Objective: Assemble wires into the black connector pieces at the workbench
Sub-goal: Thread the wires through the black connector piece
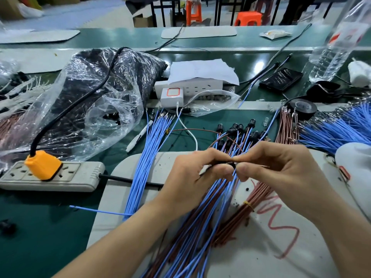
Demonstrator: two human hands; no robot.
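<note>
My left hand (192, 173) pinches a small black connector piece (227, 163) above the grey mat (261, 247). My right hand (281, 167) meets it from the right, its thumb and fingers pinching a thin wire at the connector's end. A brown wire (192, 129) loops up and back from between the hands. Finished connectors (236, 127) with blue and brown wires lie just beyond the hands, their wires running under my hands. A loose bundle of blue wires (148, 157) lies to the left. A tied brown bundle (249, 205) lies on the mat.
A power strip (80, 175) with an orange plug (43, 165) sits at the left. Behind it lies a clear bag of black parts (96, 93), then a white socket block with a charger (172, 95). At right are more blue wires (337, 129), brown wires (285, 127), a tape roll (303, 107), a phone (281, 78) and a bottle (337, 45).
</note>
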